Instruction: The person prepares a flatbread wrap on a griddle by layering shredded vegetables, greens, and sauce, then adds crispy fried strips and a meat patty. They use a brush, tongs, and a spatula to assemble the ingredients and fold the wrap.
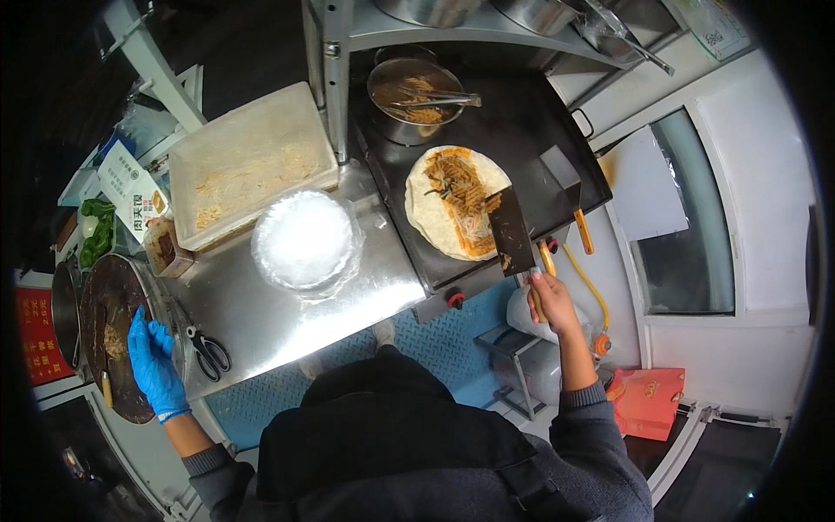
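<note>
My bare right hand [550,303] is closed around the wooden handle of a wide metal spatula [513,233]. The spatula's dark blade lies over the right edge of a round flatbread [426,217] on the black griddle. Orange sauce, browned ridged slices [461,184] and pale shreds lie on the bread. On the left, my left hand [156,370], in a blue glove, hovers at the edge of a round brown chopping board [130,300]. Its fingers are apart and nothing shows in them. A small heap of chopped food [114,342] and a wooden-handled tool [106,389] rest on that board.
A second spatula [581,228] lies at the griddle's right. Behind the bread stands a metal pot [409,129] with tongs across it. The steel counter [252,335] carries a plastic-wrapped white stack [306,242], a large pale tray [261,157] and black-handled scissors [209,355]. A shelf overhangs the griddle.
</note>
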The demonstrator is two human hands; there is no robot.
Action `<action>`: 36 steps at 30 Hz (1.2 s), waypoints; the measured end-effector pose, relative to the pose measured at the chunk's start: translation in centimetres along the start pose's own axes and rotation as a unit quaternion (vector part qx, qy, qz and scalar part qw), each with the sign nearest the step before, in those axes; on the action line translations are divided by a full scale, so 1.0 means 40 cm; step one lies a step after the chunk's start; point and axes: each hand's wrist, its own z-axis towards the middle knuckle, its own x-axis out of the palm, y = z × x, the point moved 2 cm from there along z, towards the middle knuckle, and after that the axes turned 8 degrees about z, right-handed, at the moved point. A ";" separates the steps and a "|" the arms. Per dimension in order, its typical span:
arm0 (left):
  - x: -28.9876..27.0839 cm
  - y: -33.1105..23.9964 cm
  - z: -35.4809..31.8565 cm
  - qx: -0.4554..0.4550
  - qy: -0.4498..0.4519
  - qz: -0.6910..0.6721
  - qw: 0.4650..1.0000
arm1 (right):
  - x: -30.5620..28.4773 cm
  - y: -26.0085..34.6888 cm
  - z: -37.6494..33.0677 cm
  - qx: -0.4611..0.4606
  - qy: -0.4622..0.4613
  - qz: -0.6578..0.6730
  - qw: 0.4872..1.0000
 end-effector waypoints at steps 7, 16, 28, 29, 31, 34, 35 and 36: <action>0.024 -0.024 -0.028 0.019 -0.007 0.022 1.000 | -0.024 0.016 0.033 -0.026 -0.013 -0.112 0.993; -0.030 -0.014 -0.058 0.004 -0.072 0.014 0.997 | -0.003 0.071 0.091 -0.064 0.047 -0.071 0.994; -0.517 -0.023 -0.051 0.114 -0.282 0.048 0.951 | 0.652 0.142 -0.159 -0.063 0.458 0.056 0.885; -0.576 -0.031 -0.034 0.126 -0.293 0.061 0.946 | 0.757 0.137 -0.194 -0.053 0.459 0.011 0.887; -0.682 -0.042 0.013 0.169 -0.274 0.223 0.920 | 0.985 0.121 -0.260 -0.069 0.471 -0.104 0.873; -0.793 -0.042 0.127 0.192 -0.205 0.477 0.833 | 1.307 0.086 -0.337 -0.071 0.483 -0.139 0.862; -0.814 -0.038 0.162 0.221 -0.147 0.519 0.812 | 1.399 0.067 -0.351 -0.019 0.480 -0.083 0.873; -0.832 -0.031 0.196 0.248 -0.110 0.559 0.784 | 1.483 0.048 -0.359 0.007 0.466 -0.068 0.882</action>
